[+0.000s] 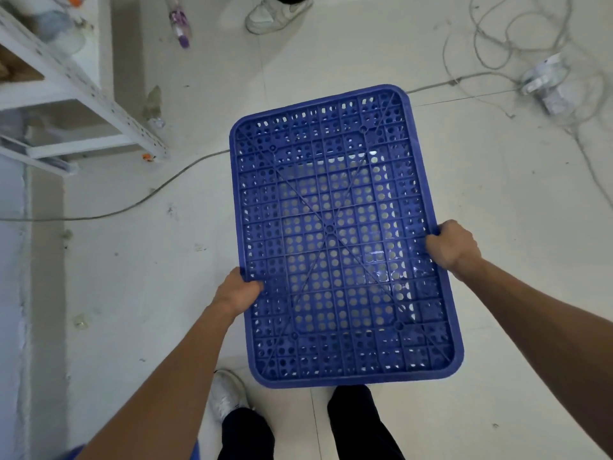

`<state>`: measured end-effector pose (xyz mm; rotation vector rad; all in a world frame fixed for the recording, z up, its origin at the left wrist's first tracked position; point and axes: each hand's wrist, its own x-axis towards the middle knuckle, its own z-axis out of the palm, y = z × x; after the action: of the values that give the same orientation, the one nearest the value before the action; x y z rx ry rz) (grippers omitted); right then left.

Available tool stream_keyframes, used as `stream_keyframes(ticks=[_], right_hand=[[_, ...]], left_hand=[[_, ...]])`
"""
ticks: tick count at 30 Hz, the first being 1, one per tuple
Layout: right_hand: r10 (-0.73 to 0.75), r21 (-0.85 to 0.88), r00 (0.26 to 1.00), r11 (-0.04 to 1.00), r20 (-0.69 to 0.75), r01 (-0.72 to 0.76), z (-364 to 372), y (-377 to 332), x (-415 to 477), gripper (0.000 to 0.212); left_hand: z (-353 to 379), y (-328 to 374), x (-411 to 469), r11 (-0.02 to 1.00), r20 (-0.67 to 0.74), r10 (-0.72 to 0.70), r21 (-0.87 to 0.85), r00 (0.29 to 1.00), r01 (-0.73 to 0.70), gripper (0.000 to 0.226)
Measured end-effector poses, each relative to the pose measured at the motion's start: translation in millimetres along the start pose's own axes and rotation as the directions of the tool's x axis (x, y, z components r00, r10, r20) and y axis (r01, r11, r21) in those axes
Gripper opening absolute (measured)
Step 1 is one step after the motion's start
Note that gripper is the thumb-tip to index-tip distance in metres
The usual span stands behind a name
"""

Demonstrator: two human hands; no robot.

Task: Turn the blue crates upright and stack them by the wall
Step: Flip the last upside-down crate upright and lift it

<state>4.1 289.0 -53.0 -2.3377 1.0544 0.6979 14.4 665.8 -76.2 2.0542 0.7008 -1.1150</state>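
- Your left hand [239,291] grips the blue crate [338,234] on its long edge at about 8 o'clock, thumb on the ribbed bottom and fingers curled under the rim out of sight.
- Your right hand [452,244] clamps the opposite long edge at about 3 o'clock, fingers wrapped over the rim, a little farther from you than the left.
- The crate hangs between both hands in front of you, above the pale tiled floor [166,260], with its perforated bottom facing up. It is not yet upright.
- Judge it as light and stiff: thin moulded plastic full of holes, braced by a grid of ribs and two diagonals. It should not sag, though the rims may flex slightly under a hard squeeze.
- The smooth plastic could slip in a pinch, so keep fingers hooked under the rim lip instead of pressing on the flat.
- Holding the two long sides opposite each other suits the flip; roll it about its long axis and re-grip one hand at a time.
- The white metal shelf [83,91] stands at 10 o'clock, and a grey cable [159,190] runs across the floor at 9 o'clock; loose cords [497,38] lie at 1 o'clock. Mind your feet.
- Another person's white shoe [277,13] shows at 12 o'clock.
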Motion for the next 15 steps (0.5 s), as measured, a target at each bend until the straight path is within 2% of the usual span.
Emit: stream_keyframes(ticks=[2,3,4,7,11,13,15], right_hand=[[-0.020,0.000,1.000,1.000,-0.011,0.020,-4.4,3.5,0.3,0.022],[-0.031,-0.002,0.999,1.000,-0.015,0.031,-6.3,4.3,-0.7,0.023],[-0.039,-0.005,0.999,0.999,-0.018,0.039,-8.4,3.9,-3.1,0.025],[-0.088,-0.021,0.995,0.996,-0.053,0.087,-15.2,-0.9,-18.4,0.029],[-0.180,-0.002,0.980,0.984,-0.082,0.181,-19.1,-18.1,-60.3,0.027],[-0.229,0.026,0.970,0.972,-0.087,0.232,-15.8,-30.6,-83.4,0.025],[-0.260,0.057,0.961,0.962,-0.091,0.266,-9.3,-43.1,-100.9,0.024]], left_hand=[[3.8,-2.0,1.0,0.995,0.022,-0.039,-0.089,0.999,0.041,0.064],[5.1,-3.4,0.6,0.990,0.018,-0.067,-0.122,0.998,0.069,0.078],[5.9,-6.9,1.9,0.985,0.018,-0.078,-0.156,0.997,0.080,0.082],[8.4,-11.1,-1.9,0.990,0.047,-0.038,-0.136,0.998,0.044,0.067],[15.5,-3.2,-26.1,0.999,0.021,0.026,0.039,0.999,-0.027,0.080],[19.4,7.4,-44.8,0.987,0.012,0.103,0.121,0.995,-0.104,0.076],[22.6,17.2,-66.2,0.958,0.017,0.254,0.135,0.967,-0.254,0.064]])
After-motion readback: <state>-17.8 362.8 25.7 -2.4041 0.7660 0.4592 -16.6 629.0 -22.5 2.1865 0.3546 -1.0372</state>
